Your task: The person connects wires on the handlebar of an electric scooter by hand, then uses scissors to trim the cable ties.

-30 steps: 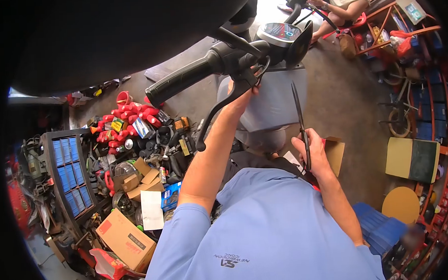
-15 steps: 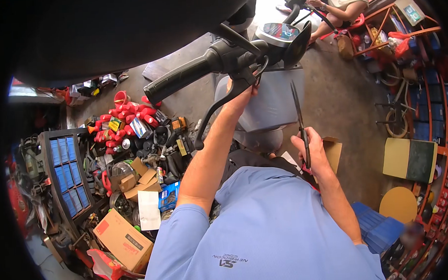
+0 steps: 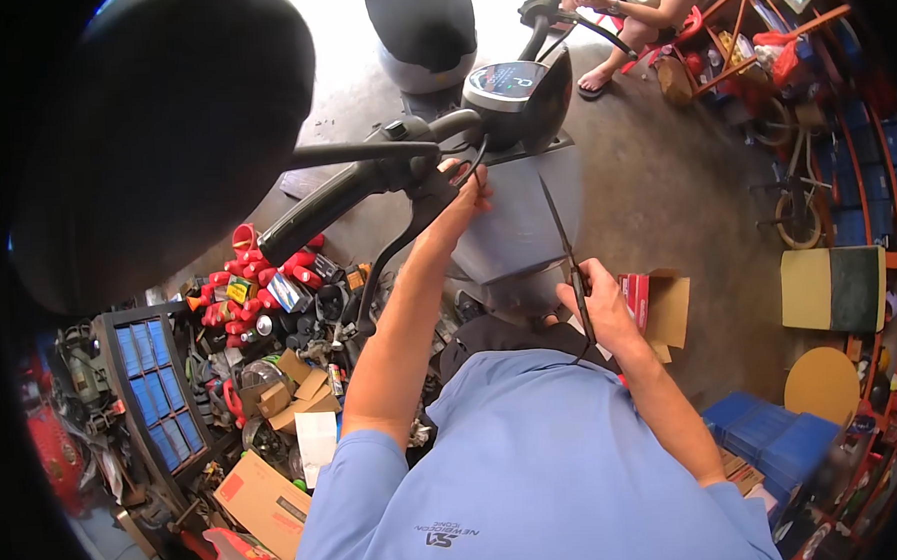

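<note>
The right hand [image 3: 607,308] is closed around the rear of a long thin dark tool [image 3: 571,257]. The tool's long axis runs away from the body, leaning slightly left; its narrow tip points forward across the grey front panel [image 3: 516,222], contact unclear. Beyond, the left hand [image 3: 472,187], fingers partly curled, sits below the handlebar [image 3: 325,207]; its hold cannot be determined.

Across this grey concrete floor [image 3: 700,199], red bottles [image 3: 261,296] lie heaped together. An open cardboard box [image 3: 670,312] sits there too.
</note>
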`<state>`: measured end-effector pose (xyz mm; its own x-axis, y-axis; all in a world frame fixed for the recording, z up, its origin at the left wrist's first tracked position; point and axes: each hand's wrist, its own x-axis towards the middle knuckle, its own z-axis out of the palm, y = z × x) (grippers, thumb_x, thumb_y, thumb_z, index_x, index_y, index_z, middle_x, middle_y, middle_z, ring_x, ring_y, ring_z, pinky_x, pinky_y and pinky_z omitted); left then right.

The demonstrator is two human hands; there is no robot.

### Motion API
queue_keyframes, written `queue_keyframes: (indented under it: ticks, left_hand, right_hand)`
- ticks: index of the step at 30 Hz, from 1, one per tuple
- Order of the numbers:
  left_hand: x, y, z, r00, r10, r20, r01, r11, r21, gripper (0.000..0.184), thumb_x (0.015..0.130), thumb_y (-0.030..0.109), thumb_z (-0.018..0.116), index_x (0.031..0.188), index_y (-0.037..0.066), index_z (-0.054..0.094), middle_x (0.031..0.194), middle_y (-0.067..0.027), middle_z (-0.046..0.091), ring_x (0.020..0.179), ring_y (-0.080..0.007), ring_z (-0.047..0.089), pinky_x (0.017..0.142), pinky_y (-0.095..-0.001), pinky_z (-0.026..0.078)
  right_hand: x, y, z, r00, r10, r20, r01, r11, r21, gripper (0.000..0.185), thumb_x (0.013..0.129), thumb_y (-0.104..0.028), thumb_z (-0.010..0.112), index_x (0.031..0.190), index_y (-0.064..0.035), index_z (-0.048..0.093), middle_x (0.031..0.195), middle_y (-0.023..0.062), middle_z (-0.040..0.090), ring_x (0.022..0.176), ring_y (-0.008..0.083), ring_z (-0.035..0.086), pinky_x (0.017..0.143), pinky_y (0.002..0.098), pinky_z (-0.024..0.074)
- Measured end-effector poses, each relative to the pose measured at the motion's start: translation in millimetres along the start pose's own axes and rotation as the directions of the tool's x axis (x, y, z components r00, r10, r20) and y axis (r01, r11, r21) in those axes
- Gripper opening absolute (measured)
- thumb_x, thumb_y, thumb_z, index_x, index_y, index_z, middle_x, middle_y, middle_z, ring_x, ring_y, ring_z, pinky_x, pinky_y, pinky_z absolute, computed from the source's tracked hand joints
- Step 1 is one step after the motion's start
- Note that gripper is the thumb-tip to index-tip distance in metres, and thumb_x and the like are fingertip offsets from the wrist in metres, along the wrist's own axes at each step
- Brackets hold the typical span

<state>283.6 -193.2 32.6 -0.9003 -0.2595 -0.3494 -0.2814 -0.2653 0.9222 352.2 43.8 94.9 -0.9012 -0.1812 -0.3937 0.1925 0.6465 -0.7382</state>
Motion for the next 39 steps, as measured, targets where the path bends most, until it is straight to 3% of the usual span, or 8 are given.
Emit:
queue_keyframes:
  ticks: [7,9,10,12,16,24,31,39]
  left_hand:
    - [0.3,9.3,-0.8,0.998,-0.052,0.04,0.047,0.992,0.113,0.021,0.091,0.029,0.059,0.089,0.008,0.059,0.07,0.0007,0.059,0.055,-0.0068,0.053,0.054,-0.0217,0.04]
    - [1.3,1.7,-1.6,0.998,-0.03,0.05,0.026,0.996,0.083,0.021,0.092,0.029,0.059,0.089,0.008,0.059,0.07,0.0013,0.059,0.055,-0.0066,0.053,0.055,-0.0215,0.039]
    - [0.7,0.4,-1.7,0.999,-0.009,0.054,0.006,0.999,0.051,0.022,0.093,0.029,0.058,0.089,0.008,0.059,0.07,0.0018,0.058,0.056,-0.0063,0.052,0.055,-0.0213,0.039]
    - [0.0,-0.4,-2.6,0.998,-0.022,0.06,0.018,0.998,0.056,0.022,0.094,0.03,0.057,0.089,0.008,0.06,0.071,0.0026,0.058,0.058,-0.0059,0.052,0.058,-0.0209,0.039]
    - [0.6,-2.6,-4.9,0.996,-0.008,0.094,0.001,0.997,0.073,0.023,0.094,0.03,0.057,0.093,0.008,0.061,0.073,0.003,0.058,0.061,-0.0057,0.052,0.059,-0.0212,0.038]
    - [-6.2,0.4,-1.5,0.992,0.031,0.124,-0.038,0.998,0.055,0.022,0.093,0.029,0.06,0.092,0.007,0.06,0.077,0.0006,0.061,0.062,-0.0064,0.054,0.06,-0.0211,0.04]
    - [-14.9,8.3,1.8,0.99,-0.123,0.065,0.123,0.992,0.001,0.026,0.087,0.03,0.067,0.098,0.008,0.057,0.084,-0.0008,0.063,0.065,-0.0066,0.061,0.058,-0.0174,0.044]
    - [-22.2,27.7,-1.2,0.945,-0.298,0.131,0.31,0.947,-0.079,0.021,0.086,0.027,0.067,0.094,0.012,0.055,0.08,-0.0019,0.065,0.065,-0.0069,0.063,0.054,-0.0167,0.044]
  right_hand:
    - [-0.6,-1.5,-4.7,0.999,0.035,-0.003,-0.035,0.998,-0.043,0.039,0.08,-0.029,0.067,0.097,0.0029,0.052,0.081,0.019,0.063,0.079,0.0335,0.063,0.075,0.0393,0.0486]
    - [3.4,5.2,-1.5,1.0,-0.005,-0.011,0.004,1.0,-0.014,0.037,0.079,-0.025,0.066,0.096,0.0047,0.052,0.071,0.0125,0.058,0.064,0.0194,0.061,0.064,0.036,0.0499]
    - [4.6,3.4,-1.7,1.0,-0.005,-0.015,0.005,1.0,-0.011,0.037,0.079,-0.025,0.066,0.096,0.0047,0.052,0.071,0.0125,0.058,0.064,0.0194,0.061,0.064,0.036,0.0499]
    - [6.9,-3.6,-1.3,1.0,-0.01,-0.003,0.01,0.996,-0.086,0.035,0.079,-0.024,0.065,0.095,0.0042,0.051,0.073,0.014,0.06,0.062,0.0227,0.063,0.061,0.0368,0.0503]
    - [16.8,-14.5,1.4,0.999,-0.028,0.022,0.032,0.978,-0.207,0.041,0.082,-0.036,0.066,0.092,0.0002,0.049,0.083,0.0196,0.062,0.081,0.0386,0.062,0.073,0.0458,0.0476]
    - [34.1,-31.6,10.3,0.997,-0.064,0.048,0.075,0.96,-0.27,0.04,0.082,-0.031,0.064,0.093,0.0031,0.046,0.092,0.0262,0.061,0.089,0.044,0.06,0.079,0.0496,0.0467]
    - [36.7,-28.0,13.2,0.989,-0.15,0.009,0.147,0.955,-0.257,0.042,0.082,-0.033,0.066,0.093,0.0023,0.048,0.09,0.0254,0.061,0.087,0.0439,0.06,0.076,0.0493,0.0465]
    - [33.1,-33.3,2.7,0.992,-0.04,0.123,0.062,0.983,-0.175,0.042,0.082,-0.032,0.065,0.092,0.0037,0.046,0.091,0.0264,0.061,0.088,0.0439,0.06,0.078,0.0494,0.0469]
